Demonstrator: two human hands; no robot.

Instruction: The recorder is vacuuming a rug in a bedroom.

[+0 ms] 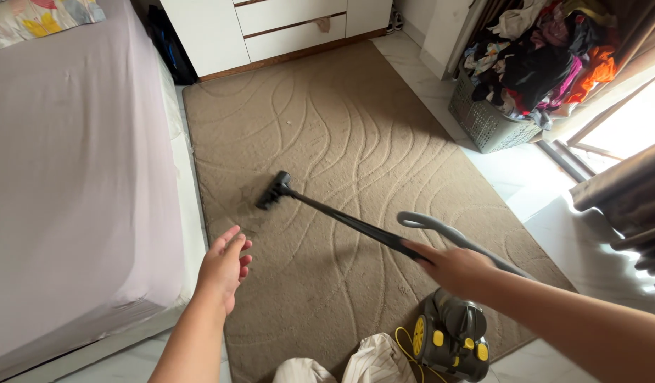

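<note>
Daylight floods in from the window point(625, 120) at the upper right, where the glass is blown out to near white and glare washes over the pale floor tiles point(526, 177) below it. The carpet point(342, 142) is evenly and softly lit, its wavy relief clear. Shadows are faint: a soft one lies beside the laundry basket point(487, 120), and the gap between bed point(72, 177) and carpet is dim. The wide lens bends straight lines near the edges. The right hand point(451, 268) is slightly motion-blurred; the centre stays sharp
</note>
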